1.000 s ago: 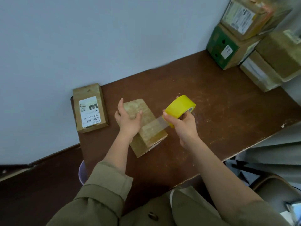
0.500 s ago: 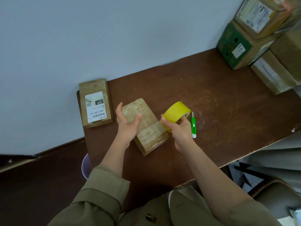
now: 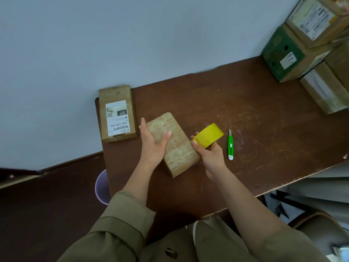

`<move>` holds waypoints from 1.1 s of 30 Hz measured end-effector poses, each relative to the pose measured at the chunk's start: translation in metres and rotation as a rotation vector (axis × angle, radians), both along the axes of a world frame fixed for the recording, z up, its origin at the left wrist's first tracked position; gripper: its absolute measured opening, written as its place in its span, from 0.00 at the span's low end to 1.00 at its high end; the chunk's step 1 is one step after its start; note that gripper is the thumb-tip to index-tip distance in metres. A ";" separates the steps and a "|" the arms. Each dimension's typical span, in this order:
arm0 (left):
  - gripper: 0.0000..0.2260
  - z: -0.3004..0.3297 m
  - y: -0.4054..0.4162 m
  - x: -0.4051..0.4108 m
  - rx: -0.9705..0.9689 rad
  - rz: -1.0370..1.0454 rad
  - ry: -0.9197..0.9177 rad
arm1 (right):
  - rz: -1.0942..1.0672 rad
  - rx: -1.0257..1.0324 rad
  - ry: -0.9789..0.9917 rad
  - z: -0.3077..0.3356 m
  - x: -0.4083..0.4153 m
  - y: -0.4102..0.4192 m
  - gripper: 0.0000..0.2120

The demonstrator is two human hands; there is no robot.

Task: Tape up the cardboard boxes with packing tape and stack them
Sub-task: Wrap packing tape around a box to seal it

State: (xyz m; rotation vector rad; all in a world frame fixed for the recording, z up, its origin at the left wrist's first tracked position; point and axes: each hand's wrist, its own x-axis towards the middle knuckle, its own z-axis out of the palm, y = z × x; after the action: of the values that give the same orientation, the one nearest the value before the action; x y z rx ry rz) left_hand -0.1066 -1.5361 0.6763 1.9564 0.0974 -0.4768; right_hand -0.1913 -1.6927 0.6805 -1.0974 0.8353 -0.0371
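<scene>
Fingers (image 3: 198, 148) of our right hand (image 3: 211, 157) curl round the yellow tape roll (image 3: 208, 135), thumb on its outer band, holding it on edge just beside the right long side of the small cardboard box (image 3: 173, 144). Our left hand (image 3: 154, 146) lies over the box's left long edge, fingers nearly straight, thumb resting on the top face, fingertips reaching past the far left corner.

We see the box lying flat on the brown table (image 3: 245, 110), near its left end, its top glossy with tape. Its long axis runs on a diagonal, from the far corner at upper left toward the near corner at lower right, closer to us. The roll's open core faces right, toward the green utility knife (image 3: 230, 146), which lies on the table just beside the roll, apart from it, blade end pointing away from us.

Beside our left hand, against the wall, stands a labelled cardboard box (image 3: 118, 114) at the table's left corner, close to the small box but not touching it. At the far right end we have a stack of boxes (image 3: 309, 44), among them a green one, well apart from our hands. A lilac bin (image 3: 102, 188) shows below the table's left edge.
</scene>
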 end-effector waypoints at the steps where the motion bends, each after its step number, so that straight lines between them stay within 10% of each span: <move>1: 0.45 0.004 -0.004 -0.002 0.167 -0.032 -0.073 | 0.009 -0.016 0.008 0.000 0.000 -0.001 0.11; 7: 0.29 0.010 -0.053 -0.030 0.690 -0.095 -0.413 | 0.020 -0.043 -0.007 -0.007 0.003 -0.002 0.09; 18: 0.36 0.019 -0.079 -0.026 0.823 -0.028 -0.214 | 0.008 -0.212 0.016 -0.013 -0.002 0.001 0.12; 24: 0.39 0.022 -0.076 -0.024 0.740 0.057 -0.210 | 0.028 -0.089 0.002 -0.006 -0.003 -0.001 0.06; 33: 0.35 0.025 -0.060 -0.009 0.235 0.148 -0.189 | 0.094 -0.043 -0.185 0.034 0.001 -0.018 0.23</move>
State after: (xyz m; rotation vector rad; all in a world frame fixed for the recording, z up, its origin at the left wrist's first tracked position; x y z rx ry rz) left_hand -0.1158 -1.5966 0.7014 2.1951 0.1829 -0.1878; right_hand -0.1907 -1.7104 0.7141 -1.1540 0.6191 -0.0774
